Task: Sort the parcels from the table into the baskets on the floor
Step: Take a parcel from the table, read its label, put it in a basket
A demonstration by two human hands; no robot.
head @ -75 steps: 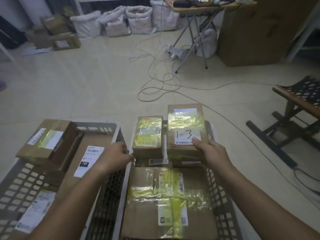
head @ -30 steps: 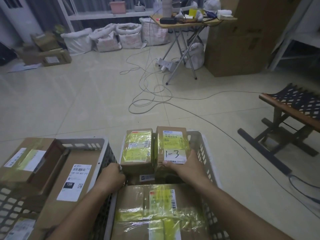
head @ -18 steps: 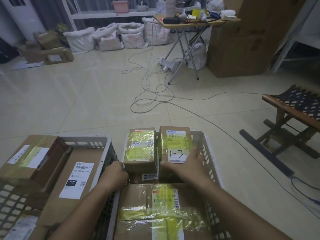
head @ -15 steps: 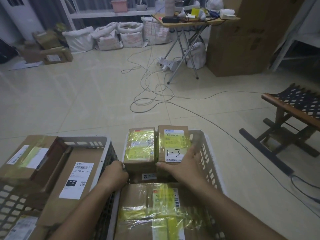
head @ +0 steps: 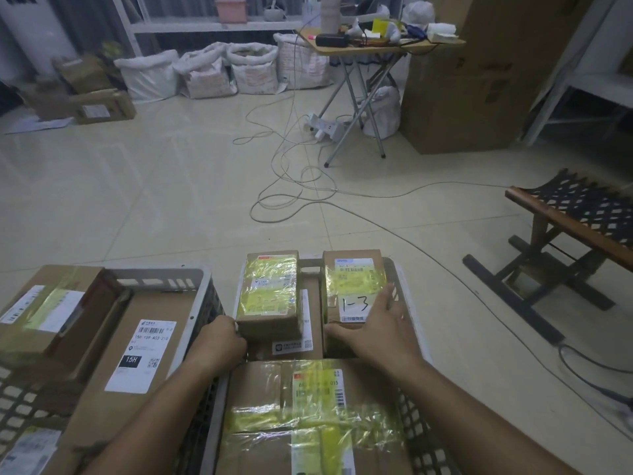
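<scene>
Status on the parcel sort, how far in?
Done: both grey slatted plastic baskets already hold several taped cardboard parcels. In hand: right hand rests on the brown parcel marked 1-3; left hand touches the yellow-taped parcel beside it. Left: cannot tell, the source table is out of view.

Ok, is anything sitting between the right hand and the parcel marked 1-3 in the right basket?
Nothing visible. The right hand lies directly on the parcel marked 1-3, fingers spread over its label and near edge. That parcel sits in the right basket, with a gap separating it from the neighbouring yellow-taped parcel.
</scene>
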